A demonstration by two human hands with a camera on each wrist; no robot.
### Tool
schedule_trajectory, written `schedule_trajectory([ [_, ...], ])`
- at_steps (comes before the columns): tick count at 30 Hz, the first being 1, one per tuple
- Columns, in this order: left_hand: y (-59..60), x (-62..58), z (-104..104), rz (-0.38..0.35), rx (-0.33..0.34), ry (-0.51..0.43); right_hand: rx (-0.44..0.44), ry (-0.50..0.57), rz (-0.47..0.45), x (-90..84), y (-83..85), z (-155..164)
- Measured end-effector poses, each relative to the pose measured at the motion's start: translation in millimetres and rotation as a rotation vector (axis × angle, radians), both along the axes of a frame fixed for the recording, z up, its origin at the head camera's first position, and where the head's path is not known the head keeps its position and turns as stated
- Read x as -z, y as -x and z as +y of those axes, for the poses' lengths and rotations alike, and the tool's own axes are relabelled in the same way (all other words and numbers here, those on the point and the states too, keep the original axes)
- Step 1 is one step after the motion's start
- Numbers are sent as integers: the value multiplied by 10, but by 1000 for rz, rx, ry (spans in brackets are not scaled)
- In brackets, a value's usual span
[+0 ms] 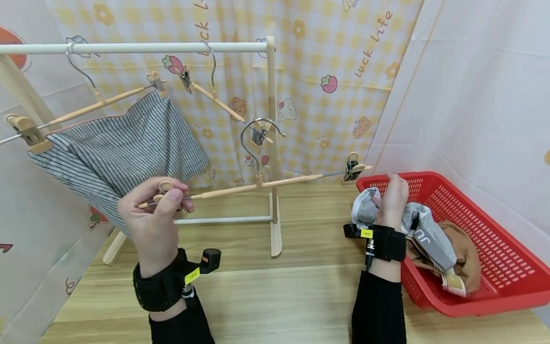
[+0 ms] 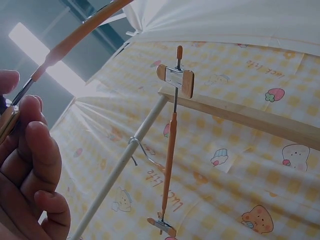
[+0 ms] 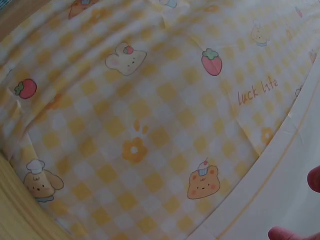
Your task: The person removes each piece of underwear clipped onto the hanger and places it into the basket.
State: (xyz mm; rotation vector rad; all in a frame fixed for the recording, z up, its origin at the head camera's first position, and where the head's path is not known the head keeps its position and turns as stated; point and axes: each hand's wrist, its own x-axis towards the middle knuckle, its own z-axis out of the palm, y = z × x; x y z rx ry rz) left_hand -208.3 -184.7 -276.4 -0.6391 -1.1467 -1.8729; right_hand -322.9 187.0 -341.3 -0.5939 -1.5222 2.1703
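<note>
My left hand (image 1: 153, 215) grips a clip hanger (image 1: 283, 184) by its left end, thumb and fingers around the clip there. The hanger's metal hook points up, and its free right clip (image 1: 353, 168) reaches toward the basket. In the left wrist view, curled fingers (image 2: 42, 150) show beside that hanger's bar. My right hand (image 1: 392, 200) is over the left side of a red basket (image 1: 494, 229), by a grey garment (image 1: 365, 206). Two of its fingertips (image 3: 281, 234) appear apart at the right wrist view's edge, with nothing visible between them.
On the left, a rack's white rail (image 1: 142, 48) carries a hanger with striped shorts (image 1: 133, 138) clipped on. Another clip hanger (image 1: 219, 102) hangs bare near the rack's wooden post (image 1: 271, 95). A brown garment (image 1: 461, 248) lies in the basket. Behind is a checked curtain (image 1: 318, 48).
</note>
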Motion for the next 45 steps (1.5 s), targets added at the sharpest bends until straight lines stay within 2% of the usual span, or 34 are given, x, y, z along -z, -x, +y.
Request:
schedule_trajectory([
  [8,0,-8,-4,6,-6,-5,-50,-59,-90,37,51,26],
  [15,-6,10,-8,6,-9,-2,-90,-223,-154,3,-9,53],
  [18,-4,13,-5,7,-10,-1,-167,-298,-164,-16,-25,31],
  [22,-2,10,2,13,-15,7,-344,-355,-170,5,-12,-10],
  [25,-5,12,3,14,-18,13,-396,-376,-194,27,-3,-28],
  [29,-6,13,2,16,-18,18,-379,-412,-203,42,11,-54],
  [36,-16,1,-9,25,-16,22,-325,-491,-164,53,34,-98],
  [42,-28,-5,-20,24,-34,3,-271,-392,-154,68,40,-58],
  [44,-34,-7,-26,23,-49,-10,-199,-353,-135,81,42,-19],
  [45,-38,-9,-30,25,-53,-23,-135,-336,-110,88,43,-1],
])
